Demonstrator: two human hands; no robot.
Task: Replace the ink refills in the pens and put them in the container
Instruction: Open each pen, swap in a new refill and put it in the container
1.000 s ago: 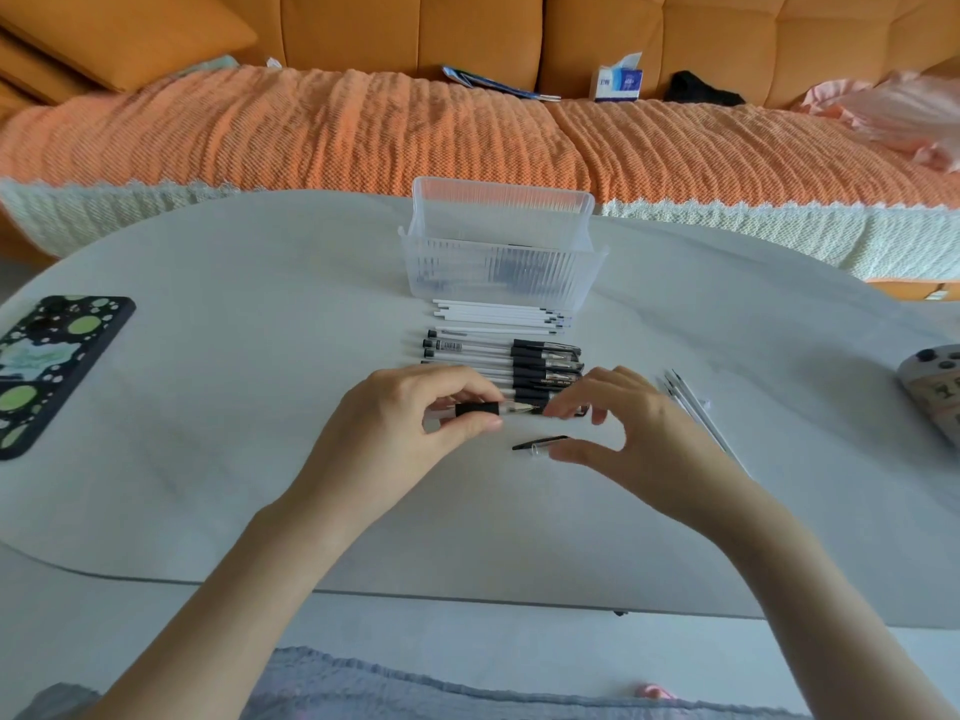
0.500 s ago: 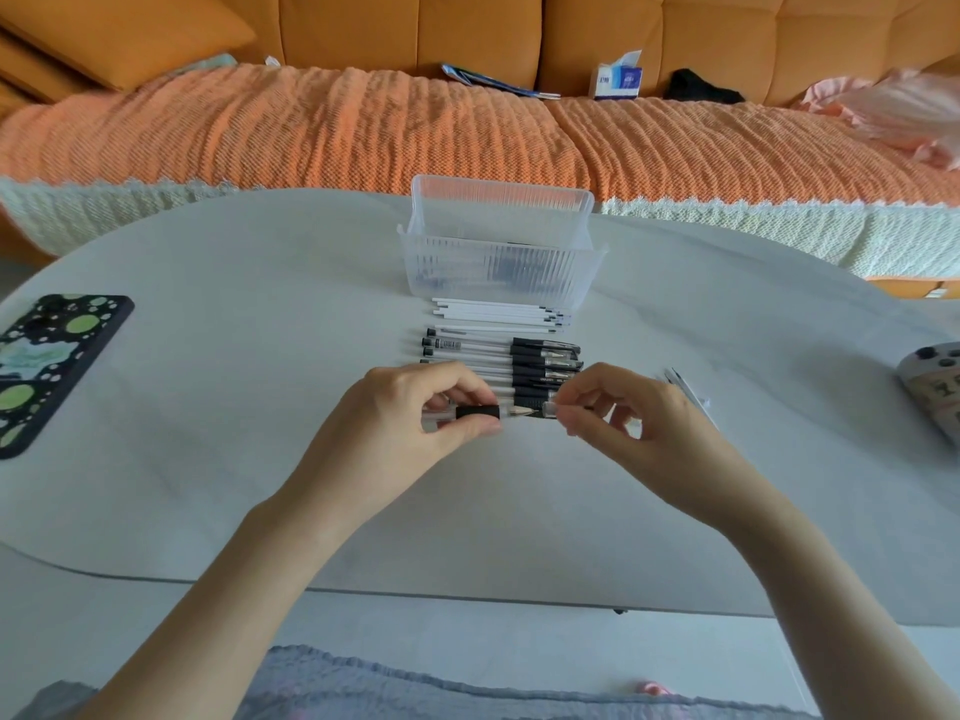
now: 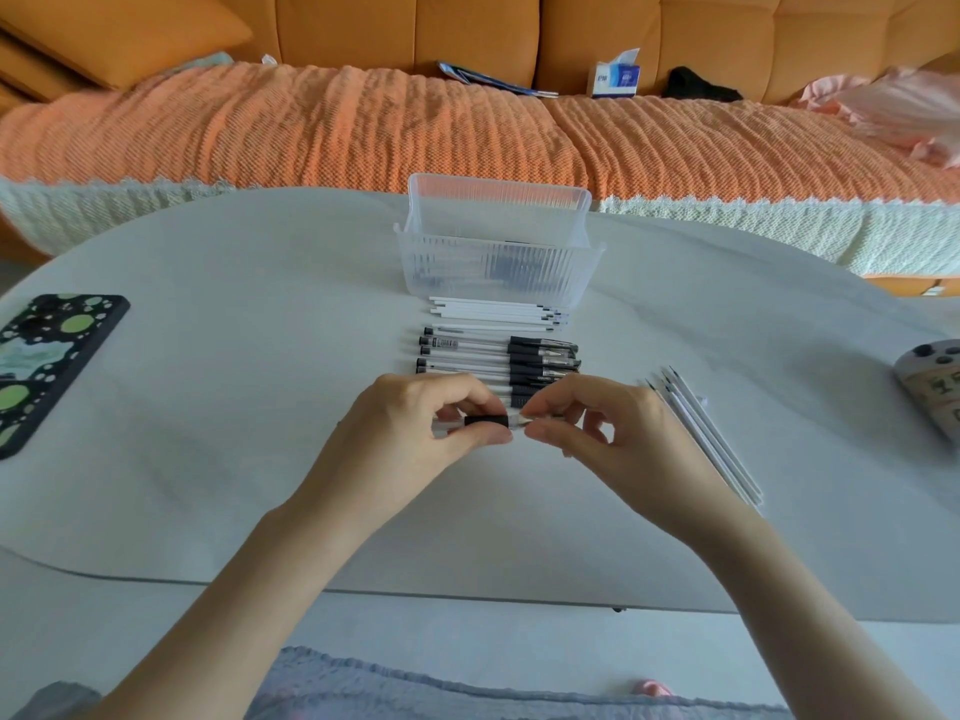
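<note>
The clear ribbed container [image 3: 498,272] stands at the far middle of the table [image 3: 208,407], and through its wall show a few dark, blurred shapes (too hazy to name). Just in front of it lie white refills [image 3: 488,310], then a row of pens [image 3: 498,356]. Nearer, the left hand [image 3: 410,439] grips one pen [image 3: 485,422] around its black sleeve, while the right hand [image 3: 618,439] pinches that pen's tip end. Loose refills [image 3: 711,444] lie to the right.
</note>
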